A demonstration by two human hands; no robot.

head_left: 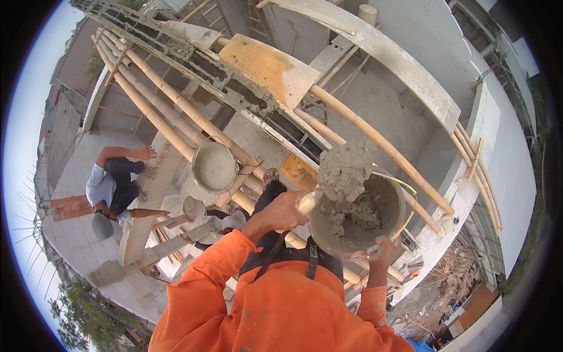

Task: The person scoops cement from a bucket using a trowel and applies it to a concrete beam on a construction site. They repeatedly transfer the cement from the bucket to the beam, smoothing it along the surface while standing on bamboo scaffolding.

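My left hand (282, 212) is closed around the wooden handle (306, 203) of a trowel. A thick heap of wet grey mortar (347, 170) covers the trowel's blade, raised over a bucket's far side. That bucket (324, 230) is dark, with more lumpy mortar (365, 212) inside and a yellow-and-white handle (404, 183) hanging at its right. My right hand (382, 253) grips the bucket's near right rim, its fingers partly hidden. Beyond the bucket runs a narrow formwork trough (234, 88), partly filled with wet concrete, with steel bars showing at its near end.
Bamboo poles (381, 155) cross an open drop. A second bucket (215, 168) stands by poles on the left. Boards (272, 67) lie beside the trough. A co-worker (111, 190) crouches on the left wall; another person (226, 220) below is partly hidden, near a small bucket (193, 209).
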